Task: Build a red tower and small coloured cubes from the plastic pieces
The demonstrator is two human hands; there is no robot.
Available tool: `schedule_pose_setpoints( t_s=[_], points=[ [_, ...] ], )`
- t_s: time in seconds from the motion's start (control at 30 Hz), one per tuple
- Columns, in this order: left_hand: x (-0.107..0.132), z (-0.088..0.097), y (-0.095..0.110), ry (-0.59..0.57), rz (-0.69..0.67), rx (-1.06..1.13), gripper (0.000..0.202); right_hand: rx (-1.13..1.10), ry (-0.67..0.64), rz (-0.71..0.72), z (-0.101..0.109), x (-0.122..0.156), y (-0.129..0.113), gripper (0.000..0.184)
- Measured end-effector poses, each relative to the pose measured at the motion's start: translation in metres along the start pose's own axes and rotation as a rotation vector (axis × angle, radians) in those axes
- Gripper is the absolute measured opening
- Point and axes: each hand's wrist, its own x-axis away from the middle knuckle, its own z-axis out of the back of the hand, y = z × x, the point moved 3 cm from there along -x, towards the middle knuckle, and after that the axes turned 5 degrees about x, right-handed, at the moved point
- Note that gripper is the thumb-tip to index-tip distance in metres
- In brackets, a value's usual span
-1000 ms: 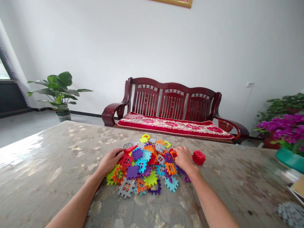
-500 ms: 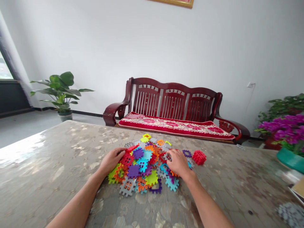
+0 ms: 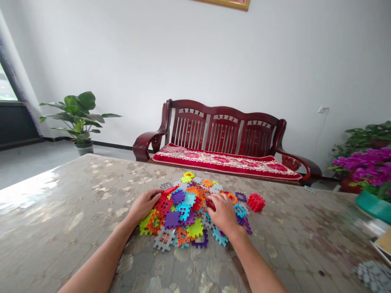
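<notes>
A heap of colourful plastic interlocking tiles [image 3: 172, 219] with notched edges lies on the table, some solid and some with window or frame cutouts. At the heap's left side rests my left hand [image 3: 143, 208], its thumb and fingers apart, fingertips touching the red tiles [image 3: 164, 204]. Over the right part reaches my right hand [image 3: 223, 211], fingers bent and thumb apart from them, a dark red tile [image 3: 209, 202] under the fingertips. I cannot see it gripping anything. To its right lie a blue frame tile [image 3: 240, 211] and a purple frame tile [image 3: 240, 197].
A red block of joined tiles [image 3: 256, 202] sits right of the heap. On the patterned table [image 3: 76, 228] at far right are a grey tile cluster [image 3: 373, 275] and a teal flowerpot [image 3: 373, 206]. Beyond the table stands a wooden bench [image 3: 224, 128].
My right hand has shifted slightly left across the heap. Tiles at the right, including blue, orange and purple ones, are now spread out or uncovered. My left hand has stayed in place.
</notes>
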Motion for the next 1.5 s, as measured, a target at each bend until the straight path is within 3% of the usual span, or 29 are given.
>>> schedule_pose_setpoints(
  t_s=[0.17, 0.5, 0.63, 0.77, 0.9, 1.03, 1.17, 1.3, 1.4, 1.5],
  points=[
    [0.001, 0.001, 0.002, 0.008, -0.006, -0.019, 0.047, 0.105, -0.076, -0.059, -0.002, -0.005, 0.003, 0.031],
    [-0.001, 0.000, -0.001, -0.001, -0.007, -0.023, 0.048, 0.255, -0.022, -0.018, -0.002, -0.007, 0.000, 0.013],
    [-0.001, -0.001, -0.002, -0.003, 0.002, -0.036, 0.048, 0.126, 0.098, -0.064, 0.001, -0.008, 0.011, 0.017],
    [0.000, 0.000, -0.001, 0.008, 0.001, -0.038, 0.047, -0.111, 0.235, -0.256, 0.002, -0.011, 0.035, 0.026],
    [0.000, 0.001, 0.001, 0.002, -0.006, -0.031, 0.048, -0.389, 0.268, -0.476, -0.001, -0.010, 0.060, 0.041],
    [0.001, 0.002, 0.003, -0.004, -0.018, -0.018, 0.048, -0.598, 0.337, -0.560, 0.001, -0.007, 0.078, 0.046],
    [0.001, 0.001, 0.004, -0.005, -0.018, -0.007, 0.049, -0.916, 0.350, -0.688, 0.001, -0.004, 0.085, 0.047],
    [0.001, 0.002, 0.004, 0.008, -0.020, -0.001, 0.048, -1.144, 0.327, -0.751, -0.002, -0.004, 0.077, 0.048],
    [0.001, 0.002, 0.003, 0.003, -0.012, -0.012, 0.048, -1.093, 0.288, -0.724, -0.003, -0.006, 0.075, 0.048],
    [0.001, 0.002, 0.003, -0.003, -0.013, -0.018, 0.049, -0.788, 0.229, -0.693, -0.001, -0.004, 0.085, 0.045]
  ],
)
